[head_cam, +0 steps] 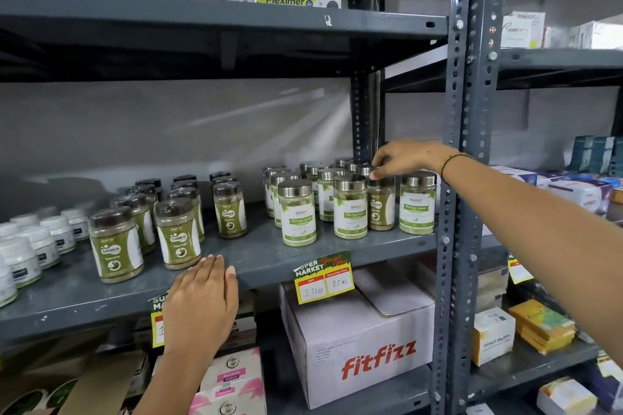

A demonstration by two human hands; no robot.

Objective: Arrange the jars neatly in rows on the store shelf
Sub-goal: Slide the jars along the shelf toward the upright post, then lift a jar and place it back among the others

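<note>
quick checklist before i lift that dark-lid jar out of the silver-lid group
1. Right hand on the stray jar: fingertips touch its lid, grip not closed; not ok.
2. Stray jar upright: ok.
3. Room to lift: silver-lid jars stand close on both sides; whether they touch, cannot tell.
4. Landing spot: bare shelf in front of the third dark-lid row; ok.
5. Left hand rests on the shelf edge, apart from the jars; ok.
6. Headroom under the upper shelf: ok.
</note>
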